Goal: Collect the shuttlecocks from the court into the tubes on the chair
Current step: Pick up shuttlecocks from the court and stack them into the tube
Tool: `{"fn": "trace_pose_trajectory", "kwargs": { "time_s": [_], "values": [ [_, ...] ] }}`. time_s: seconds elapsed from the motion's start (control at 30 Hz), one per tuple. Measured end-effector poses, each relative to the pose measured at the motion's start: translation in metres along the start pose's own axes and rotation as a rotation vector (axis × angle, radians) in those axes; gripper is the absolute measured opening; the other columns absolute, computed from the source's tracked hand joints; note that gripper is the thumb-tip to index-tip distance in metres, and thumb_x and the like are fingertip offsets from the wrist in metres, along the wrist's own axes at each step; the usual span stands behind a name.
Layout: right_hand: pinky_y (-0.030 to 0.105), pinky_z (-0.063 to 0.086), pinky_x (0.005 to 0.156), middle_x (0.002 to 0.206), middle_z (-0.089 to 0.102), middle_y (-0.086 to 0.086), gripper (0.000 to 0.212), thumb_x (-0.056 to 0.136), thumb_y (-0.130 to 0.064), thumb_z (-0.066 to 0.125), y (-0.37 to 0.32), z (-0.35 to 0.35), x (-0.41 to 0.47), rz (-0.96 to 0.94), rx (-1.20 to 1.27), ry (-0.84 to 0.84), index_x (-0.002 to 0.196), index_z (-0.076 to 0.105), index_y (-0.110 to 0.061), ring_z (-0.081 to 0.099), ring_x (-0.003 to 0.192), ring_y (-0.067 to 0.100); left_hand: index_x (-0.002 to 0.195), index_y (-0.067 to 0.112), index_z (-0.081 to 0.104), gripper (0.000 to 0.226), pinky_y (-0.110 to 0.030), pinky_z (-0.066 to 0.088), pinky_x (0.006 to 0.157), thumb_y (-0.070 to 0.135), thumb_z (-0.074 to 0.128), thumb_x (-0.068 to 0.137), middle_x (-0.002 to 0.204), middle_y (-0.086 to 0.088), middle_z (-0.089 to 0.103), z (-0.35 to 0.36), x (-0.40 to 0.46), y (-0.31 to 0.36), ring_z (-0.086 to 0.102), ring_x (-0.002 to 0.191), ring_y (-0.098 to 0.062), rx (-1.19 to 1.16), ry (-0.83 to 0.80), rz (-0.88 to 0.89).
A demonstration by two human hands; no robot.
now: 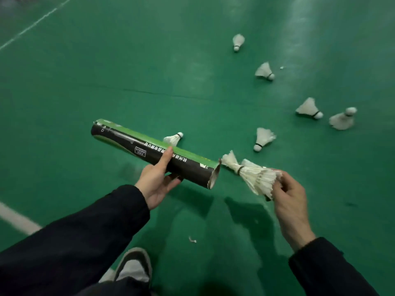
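My left hand (pixel 157 180) grips a black and green shuttlecock tube (pixel 149 150) from below, thumb on top, held level over the court. Its open end (pixel 214 177) faces right. My right hand (pixel 287 199) pinches a nested stack of white shuttlecocks (pixel 254 175) by the feather end, the front one (pixel 229 160) pointing at the tube's mouth and just touching its rim. Several loose white shuttlecocks lie on the green floor: one behind the tube (pixel 174 138), one nearby (pixel 264 138), others further right (pixel 308 108) (pixel 343 119) (pixel 264 70) (pixel 238 42).
Green court floor (pixel 128 60) with white lines at the top left (pixel 32 24) and lower left (pixel 19 220). My shoe (pixel 133 267) is at the bottom. A small feather scrap (pixel 192 239) lies near it. No chair is in view.
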State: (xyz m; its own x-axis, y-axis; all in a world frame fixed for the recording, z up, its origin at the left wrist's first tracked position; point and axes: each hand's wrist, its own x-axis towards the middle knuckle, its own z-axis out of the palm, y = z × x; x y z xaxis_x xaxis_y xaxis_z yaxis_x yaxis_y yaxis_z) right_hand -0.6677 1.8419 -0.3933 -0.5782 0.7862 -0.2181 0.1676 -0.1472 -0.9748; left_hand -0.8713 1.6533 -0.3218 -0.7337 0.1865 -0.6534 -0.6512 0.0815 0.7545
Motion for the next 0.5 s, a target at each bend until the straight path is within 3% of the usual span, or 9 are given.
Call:
{"fn": "trace_pose_trajectory", "kwargs": {
  "time_s": [0.03, 0.13, 0.17, 0.27, 0.37, 0.43, 0.5],
  "values": [
    [0.030, 0.057, 0.072, 0.094, 0.078, -0.007, 0.026, 0.103, -0.010, 0.053, -0.010, -0.006, -0.009, -0.001, 0.025, -0.013, 0.104, 0.073, -0.027, 0.070, 0.083, 0.018, 0.130, 0.007, 0.057, 0.053, -0.033, 0.063, 0.067, 0.042, 0.070, 0.092, 0.119, -0.006, 0.070, 0.015, 0.005, -0.009, 0.070, 0.103, -0.025, -0.024, -0.046, -0.029],
    [0.050, 0.058, 0.081, 0.093, 0.077, -0.004, 0.027, 0.099, -0.007, 0.057, -0.020, -0.006, -0.031, 0.023, -0.113, -0.024, 0.093, 0.074, -0.027, 0.069, 0.091, 0.032, 0.127, 0.005, 0.058, 0.053, -0.036, 0.064, 0.073, 0.041, 0.071, 0.091, 0.118, -0.014, 0.074, 0.044, 0.004, -0.042, 0.070, 0.108, -0.029, -0.050, -0.212, -0.174],
    [0.048, 0.058, 0.077, 0.091, 0.076, -0.004, 0.024, 0.098, -0.009, 0.059, -0.022, -0.001, -0.034, 0.034, -0.148, 0.023, 0.091, 0.072, -0.028, 0.069, 0.088, 0.027, 0.127, 0.005, 0.059, 0.053, -0.037, 0.064, 0.076, 0.042, 0.071, 0.090, 0.114, -0.014, 0.077, 0.047, 0.002, -0.051, 0.070, 0.110, -0.030, -0.048, -0.260, -0.215],
    [0.019, 0.050, 0.068, 0.096, 0.064, -0.008, 0.018, 0.095, -0.010, 0.066, -0.025, 0.021, -0.037, 0.059, -0.206, 0.223, 0.098, 0.057, -0.025, 0.060, 0.084, 0.004, 0.129, 0.011, 0.062, 0.056, -0.036, 0.063, 0.073, 0.046, 0.072, 0.086, 0.111, -0.010, 0.078, 0.040, 0.007, -0.063, 0.070, 0.112, -0.030, -0.088, -0.346, -0.287],
    [0.026, 0.045, 0.067, 0.090, 0.050, -0.003, 0.021, 0.090, -0.017, 0.068, -0.028, 0.051, -0.042, -0.048, -0.244, 0.395, 0.092, 0.046, -0.020, 0.047, 0.075, 0.010, 0.128, 0.011, 0.063, 0.056, -0.036, 0.063, 0.071, 0.047, 0.072, 0.086, 0.113, -0.009, 0.077, 0.017, 0.021, -0.053, 0.070, 0.110, -0.030, -0.141, -0.357, -0.268],
    [0.034, 0.044, 0.060, 0.078, 0.052, -0.001, 0.019, 0.087, -0.025, 0.069, -0.035, 0.071, -0.051, -0.182, -0.218, 0.329, 0.084, 0.051, -0.019, 0.045, 0.066, 0.013, 0.127, 0.010, 0.063, 0.054, -0.038, 0.062, 0.074, 0.045, 0.072, 0.087, 0.117, -0.010, 0.076, 0.004, 0.027, -0.044, 0.070, 0.110, -0.030, -0.175, -0.349, -0.248],
    [0.043, 0.045, 0.057, 0.074, 0.060, 0.002, 0.015, 0.092, -0.033, 0.066, -0.044, 0.089, -0.064, -0.262, -0.181, 0.157, 0.085, 0.063, -0.022, 0.050, 0.063, 0.028, 0.126, 0.009, 0.062, 0.055, -0.040, 0.061, 0.079, 0.045, 0.072, 0.086, 0.120, -0.011, 0.075, -0.011, 0.031, -0.031, 0.069, 0.111, -0.031, -0.221, -0.362, -0.243]
  ]
}}
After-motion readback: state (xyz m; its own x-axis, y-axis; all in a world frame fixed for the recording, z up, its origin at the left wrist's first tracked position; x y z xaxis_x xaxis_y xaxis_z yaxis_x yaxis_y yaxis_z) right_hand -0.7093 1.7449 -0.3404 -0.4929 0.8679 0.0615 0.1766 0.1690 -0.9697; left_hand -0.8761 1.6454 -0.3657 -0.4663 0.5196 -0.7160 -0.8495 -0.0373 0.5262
